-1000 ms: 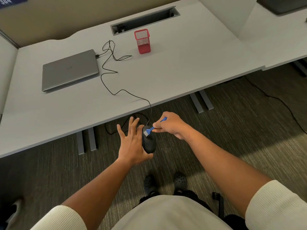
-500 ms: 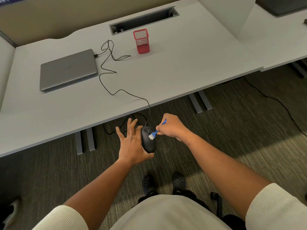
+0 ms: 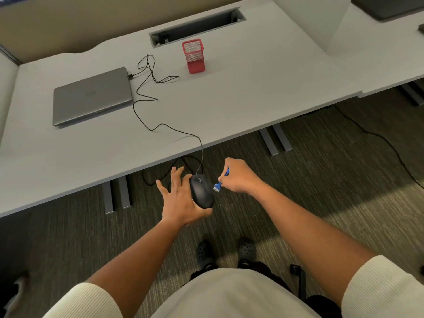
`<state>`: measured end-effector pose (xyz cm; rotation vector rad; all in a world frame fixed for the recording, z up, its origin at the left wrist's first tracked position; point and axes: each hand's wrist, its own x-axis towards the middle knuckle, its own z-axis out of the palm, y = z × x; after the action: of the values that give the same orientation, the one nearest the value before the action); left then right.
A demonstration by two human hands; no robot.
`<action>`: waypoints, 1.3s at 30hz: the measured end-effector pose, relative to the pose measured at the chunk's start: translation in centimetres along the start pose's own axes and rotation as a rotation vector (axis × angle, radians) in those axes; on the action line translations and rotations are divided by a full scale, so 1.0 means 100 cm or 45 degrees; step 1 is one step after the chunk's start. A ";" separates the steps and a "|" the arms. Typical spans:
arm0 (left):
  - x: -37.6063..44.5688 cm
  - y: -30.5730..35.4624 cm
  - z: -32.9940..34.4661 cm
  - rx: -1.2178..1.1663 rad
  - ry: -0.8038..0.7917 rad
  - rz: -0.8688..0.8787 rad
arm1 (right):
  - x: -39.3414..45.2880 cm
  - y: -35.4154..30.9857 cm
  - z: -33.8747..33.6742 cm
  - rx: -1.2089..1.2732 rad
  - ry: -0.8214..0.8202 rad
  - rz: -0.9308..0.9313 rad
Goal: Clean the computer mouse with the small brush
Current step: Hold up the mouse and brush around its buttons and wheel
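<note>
A black wired computer mouse [image 3: 201, 191] rests in my left hand [image 3: 181, 200], held in front of the desk edge with the fingers spread and the thumb under its rear. My right hand [image 3: 238, 175] pinches a small blue brush [image 3: 220, 182] with white bristles. The bristles sit at the mouse's right side, just touching or barely off it. The mouse cable [image 3: 146, 104] runs up over the desk edge to the laptop.
On the grey desk [image 3: 252, 92] lie a closed grey laptop [image 3: 91, 96] at the left and a red mesh pen holder [image 3: 193, 55] near a cable slot [image 3: 197, 26]. Desk legs, floor cables and my dark shoes [image 3: 226, 251] show on the carpet below.
The brush has swept from the front top of the mouse across to its right side. My left hand keeps hold of the mouse in about the same place.
</note>
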<state>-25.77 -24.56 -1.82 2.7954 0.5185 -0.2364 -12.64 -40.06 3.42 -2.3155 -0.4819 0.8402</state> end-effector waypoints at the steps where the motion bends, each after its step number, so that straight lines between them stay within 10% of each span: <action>1: 0.000 0.000 0.000 -0.004 0.001 -0.003 | -0.001 0.002 -0.001 0.040 -0.043 -0.002; 6: -0.002 -0.001 0.003 0.006 0.010 -0.004 | -0.009 0.002 0.000 0.298 -0.443 -0.048; 17: -0.009 -0.016 0.007 -0.375 0.068 0.088 | 0.009 0.012 -0.006 0.332 0.183 -0.072; 25: -0.014 -0.024 0.010 -0.399 0.063 0.112 | 0.002 0.005 -0.029 0.306 -0.447 -0.173; 32: -0.016 -0.020 0.007 -0.412 0.049 0.137 | 0.010 0.000 -0.025 0.152 -0.058 -0.188; 39: -0.015 -0.020 0.003 -0.357 0.067 0.094 | 0.006 0.007 -0.035 0.249 -0.533 -0.190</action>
<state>-27.94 -23.37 -2.30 2.5464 0.4229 -0.0682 -9.81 -41.81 4.78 -1.9011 -0.7062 1.2441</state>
